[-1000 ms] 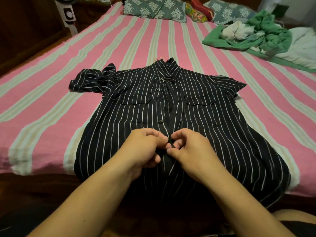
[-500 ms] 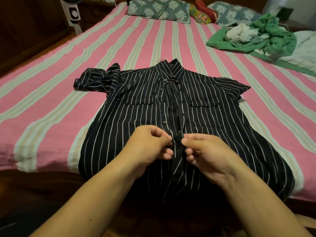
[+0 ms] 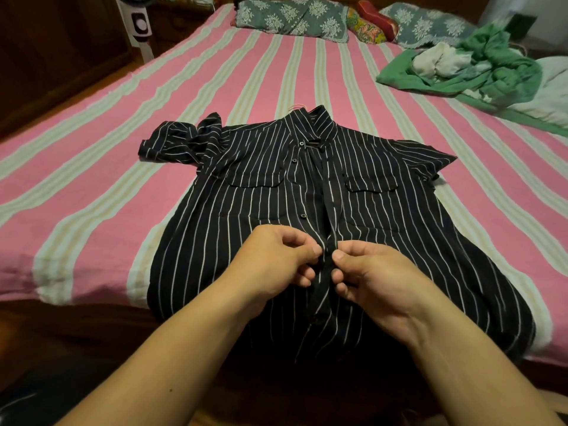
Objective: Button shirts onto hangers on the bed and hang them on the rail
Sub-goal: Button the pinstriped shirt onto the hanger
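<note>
A black shirt with thin white stripes (image 3: 384, 229) lies front-up on the bed, collar pointing away from me. A pink hanger hook (image 3: 297, 106) pokes out past the collar. My left hand (image 3: 276, 259) pinches the left front edge at mid-placket. My right hand (image 3: 375, 272) pinches the right front edge just beside it. The two thumbs sit close together over the placket. Above my hands the front is parted, with two small dark buttons (image 3: 303, 215) showing on the left edge.
The bed has a pink and white striped sheet (image 3: 92, 192). A heap of green and white clothes (image 3: 473, 69) lies at the far right. Patterned pillows (image 3: 292, 20) line the headboard. A white fan (image 3: 140, 26) stands at the far left corner.
My hands drew slightly apart from a tight meeting over the placket, then came back close together a little higher up. The view has also shifted slightly.
</note>
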Action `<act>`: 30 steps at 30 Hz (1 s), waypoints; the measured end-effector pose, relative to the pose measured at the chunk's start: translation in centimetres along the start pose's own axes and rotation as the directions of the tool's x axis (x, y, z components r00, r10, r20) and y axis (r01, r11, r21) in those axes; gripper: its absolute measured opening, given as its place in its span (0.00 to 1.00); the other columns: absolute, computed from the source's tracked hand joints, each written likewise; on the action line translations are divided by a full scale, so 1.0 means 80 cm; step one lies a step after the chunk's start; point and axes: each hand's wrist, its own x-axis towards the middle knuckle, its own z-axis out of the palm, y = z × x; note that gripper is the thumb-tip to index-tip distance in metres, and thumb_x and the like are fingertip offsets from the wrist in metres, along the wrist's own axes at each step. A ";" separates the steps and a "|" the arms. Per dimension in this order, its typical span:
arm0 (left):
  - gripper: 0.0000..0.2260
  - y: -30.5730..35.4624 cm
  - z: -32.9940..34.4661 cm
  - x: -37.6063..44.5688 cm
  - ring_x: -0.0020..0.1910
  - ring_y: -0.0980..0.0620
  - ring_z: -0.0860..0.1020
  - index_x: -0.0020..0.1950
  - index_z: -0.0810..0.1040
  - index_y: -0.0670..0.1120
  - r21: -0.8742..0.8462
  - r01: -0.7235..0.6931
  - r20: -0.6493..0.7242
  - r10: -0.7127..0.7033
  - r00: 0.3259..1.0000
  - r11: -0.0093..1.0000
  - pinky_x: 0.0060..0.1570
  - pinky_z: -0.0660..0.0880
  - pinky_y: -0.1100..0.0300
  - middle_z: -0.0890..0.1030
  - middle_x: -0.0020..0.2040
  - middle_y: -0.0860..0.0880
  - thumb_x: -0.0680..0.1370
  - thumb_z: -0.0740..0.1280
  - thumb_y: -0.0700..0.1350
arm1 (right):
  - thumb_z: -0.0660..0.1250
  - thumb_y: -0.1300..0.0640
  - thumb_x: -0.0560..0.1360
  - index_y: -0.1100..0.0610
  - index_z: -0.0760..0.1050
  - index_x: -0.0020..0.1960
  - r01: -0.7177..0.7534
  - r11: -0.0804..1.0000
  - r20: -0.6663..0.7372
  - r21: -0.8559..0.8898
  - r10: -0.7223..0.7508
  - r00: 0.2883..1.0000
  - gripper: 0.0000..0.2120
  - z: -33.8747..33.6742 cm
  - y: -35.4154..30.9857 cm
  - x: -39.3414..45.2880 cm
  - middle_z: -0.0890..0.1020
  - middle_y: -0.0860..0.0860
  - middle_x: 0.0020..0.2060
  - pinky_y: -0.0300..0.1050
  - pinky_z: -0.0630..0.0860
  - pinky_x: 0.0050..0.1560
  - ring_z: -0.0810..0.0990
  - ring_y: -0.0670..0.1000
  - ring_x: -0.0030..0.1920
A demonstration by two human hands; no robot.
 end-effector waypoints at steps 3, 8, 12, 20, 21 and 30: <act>0.04 0.000 -0.002 0.001 0.31 0.54 0.78 0.45 0.82 0.38 -0.014 0.023 0.018 -0.023 1.000 1.000 0.32 0.77 0.63 0.80 0.35 0.47 0.80 0.69 0.35 | 0.66 0.65 0.80 0.65 0.75 0.65 0.013 1.000 -0.023 -0.029 -0.014 1.000 0.14 0.002 0.002 0.000 0.80 0.54 0.41 0.36 0.76 0.32 0.78 0.44 0.32; 0.04 0.000 -0.002 0.003 0.32 0.53 0.79 0.46 0.82 0.37 -0.021 0.033 0.017 -0.033 0.999 0.999 0.33 0.78 0.63 0.80 0.35 0.45 0.80 0.69 0.35 | 0.67 0.66 0.79 0.62 0.77 0.61 0.029 0.999 -0.041 -0.027 -0.030 0.999 0.10 0.003 0.002 -0.003 0.82 0.52 0.38 0.36 0.76 0.32 0.80 0.44 0.33; 0.03 0.000 -0.004 0.002 0.33 0.54 0.80 0.47 0.82 0.37 -0.022 0.026 0.021 -0.026 0.999 0.999 0.35 0.80 0.63 0.80 0.36 0.44 0.80 0.69 0.35 | 0.68 0.66 0.79 0.60 0.78 0.58 0.043 0.998 -0.048 -0.050 -0.045 0.998 0.08 0.004 0.001 -0.005 0.82 0.52 0.37 0.37 0.76 0.32 0.82 0.46 0.34; 0.03 0.004 -0.005 0.004 0.31 0.52 0.79 0.46 0.81 0.37 -0.034 0.050 0.012 -0.050 0.999 0.998 0.33 0.80 0.62 0.79 0.34 0.45 0.79 0.70 0.35 | 0.68 0.68 0.78 0.60 0.78 0.56 0.040 0.999 -0.044 -0.011 -0.040 0.998 0.08 0.007 -0.001 -0.006 0.83 0.51 0.34 0.37 0.77 0.31 0.82 0.46 0.33; 0.03 0.003 -0.005 0.005 0.31 0.52 0.79 0.45 0.81 0.38 -0.025 0.043 -0.001 -0.043 0.999 0.999 0.34 0.80 0.62 0.79 0.33 0.46 0.79 0.70 0.35 | 0.69 0.68 0.77 0.60 0.78 0.55 0.038 0.999 -0.042 0.000 -0.038 0.998 0.09 0.006 -0.001 -0.007 0.83 0.52 0.35 0.37 0.78 0.32 0.84 0.47 0.34; 0.07 -0.001 0.000 0.008 0.31 0.54 0.79 0.42 0.83 0.40 0.083 -0.030 -0.079 0.037 0.996 0.996 0.37 0.81 0.60 0.81 0.33 0.46 0.79 0.69 0.33 | 0.68 0.70 0.77 0.63 0.80 0.55 0.051 0.999 -0.026 -0.003 -0.051 0.998 0.08 0.009 0.000 -0.013 0.87 0.58 0.44 0.42 0.84 0.46 0.87 0.52 0.43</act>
